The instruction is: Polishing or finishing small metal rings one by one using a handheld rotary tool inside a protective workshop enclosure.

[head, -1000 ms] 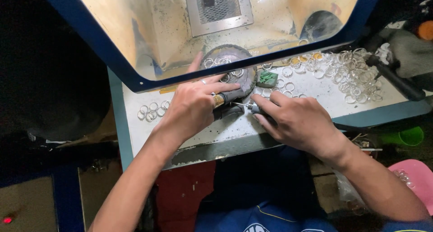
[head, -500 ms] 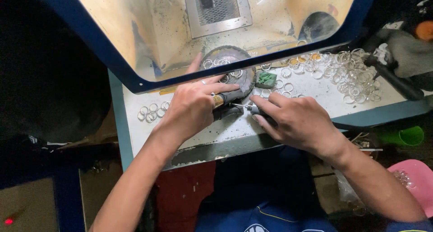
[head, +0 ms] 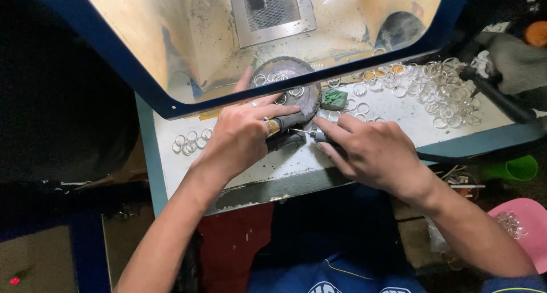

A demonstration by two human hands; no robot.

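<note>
Hands (head: 239, 136) (head: 376, 153) unmoved — rotary tool (head: 316, 135) still on ring (head: 272, 126).

Workbench with scattered metal rings

A pale, grimy workbench (head: 273, 167) with a blue-green edge carries a round dark dish (head: 290, 96) near its middle, partly under a blue-framed hood (head: 171, 105). A few small rings (head: 191, 142) lie in a loose cluster well left of the dish, a green block (head: 333, 99) sits just right of it, and a big pile of clear and silvery rings (head: 439, 93) spreads farther right. Both hands rest on the bench just in front of the dish.
</note>
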